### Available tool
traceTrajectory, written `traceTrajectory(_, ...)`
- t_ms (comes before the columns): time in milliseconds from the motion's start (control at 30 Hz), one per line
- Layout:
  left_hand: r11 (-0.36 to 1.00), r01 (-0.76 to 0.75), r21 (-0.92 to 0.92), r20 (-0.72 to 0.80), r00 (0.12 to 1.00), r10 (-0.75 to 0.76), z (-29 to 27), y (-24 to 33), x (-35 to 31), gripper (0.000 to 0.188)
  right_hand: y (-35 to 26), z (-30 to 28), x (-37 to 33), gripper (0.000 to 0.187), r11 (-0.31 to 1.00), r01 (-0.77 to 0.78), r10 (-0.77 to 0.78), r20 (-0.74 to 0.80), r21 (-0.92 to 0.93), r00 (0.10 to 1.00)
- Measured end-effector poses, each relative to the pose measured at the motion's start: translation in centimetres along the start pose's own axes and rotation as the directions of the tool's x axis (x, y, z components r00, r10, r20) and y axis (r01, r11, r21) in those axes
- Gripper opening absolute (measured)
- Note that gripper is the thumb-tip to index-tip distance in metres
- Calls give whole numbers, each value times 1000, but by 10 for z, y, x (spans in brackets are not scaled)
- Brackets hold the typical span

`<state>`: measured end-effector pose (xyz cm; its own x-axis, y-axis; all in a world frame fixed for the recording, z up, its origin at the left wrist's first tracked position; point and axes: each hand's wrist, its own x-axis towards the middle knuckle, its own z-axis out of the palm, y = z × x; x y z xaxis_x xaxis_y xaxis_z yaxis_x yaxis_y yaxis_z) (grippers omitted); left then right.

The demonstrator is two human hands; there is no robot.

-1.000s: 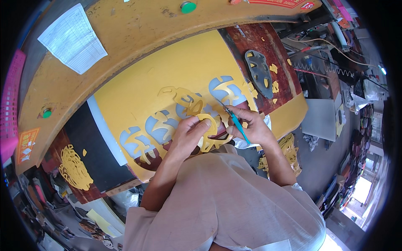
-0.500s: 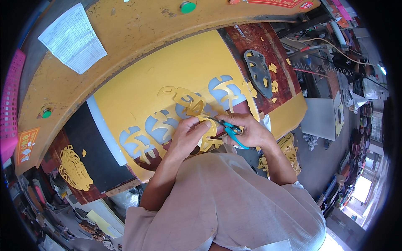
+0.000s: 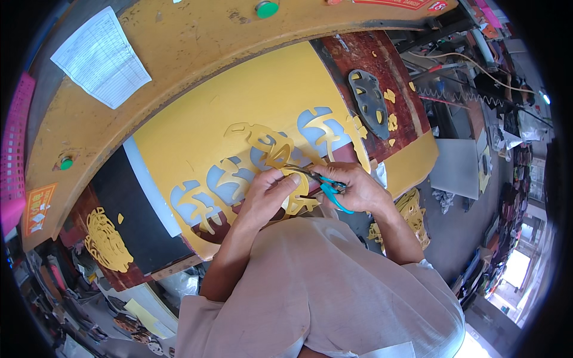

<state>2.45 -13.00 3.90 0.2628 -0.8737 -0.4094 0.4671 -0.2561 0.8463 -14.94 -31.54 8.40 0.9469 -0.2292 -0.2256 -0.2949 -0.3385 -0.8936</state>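
Observation:
My left hand (image 3: 268,192) pinches a curved yellow cut-out piece (image 3: 292,188) between thumb and fingers, just above the near edge of the sheet. In my right hand (image 3: 353,188) is a pair of scissors (image 3: 330,190) with teal handles; their dark blades reach left to the yellow piece beside my left thumb. The fingers partly hide where blades and piece meet. Beneath and beyond lies a large yellow sheet (image 3: 239,101) with a row of shaped holes along its near side, whitish board showing through. A loose yellow cut-out (image 3: 253,136) overlaps the sheet beyond my hands.
A dark, holed cutting die (image 3: 368,102) lies on the reddish-brown board at right. Piles of yellow strips (image 3: 106,241) sit at far left and yellow scraps (image 3: 409,218) at right. A yellow machine beam (image 3: 197,45) with a green button (image 3: 267,9) spans the far side.
The scissor blades have come further left onto the yellow piece and show more plainly. My left hand keeps its grip almost unmoved.

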Motion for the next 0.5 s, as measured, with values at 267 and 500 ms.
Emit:
traceTrajectory(267, 996, -14, -93, -87, 996, 6, 7, 4, 0, 26, 20, 13, 1, 60, 984, -111, 145, -269, 136, 952)
traceTrajectory(500, 1000, -9, 0, -221, 975, 9, 8, -2, 5, 30, 40, -2, -1, 71, 931, -325, 361, -289, 166, 887)
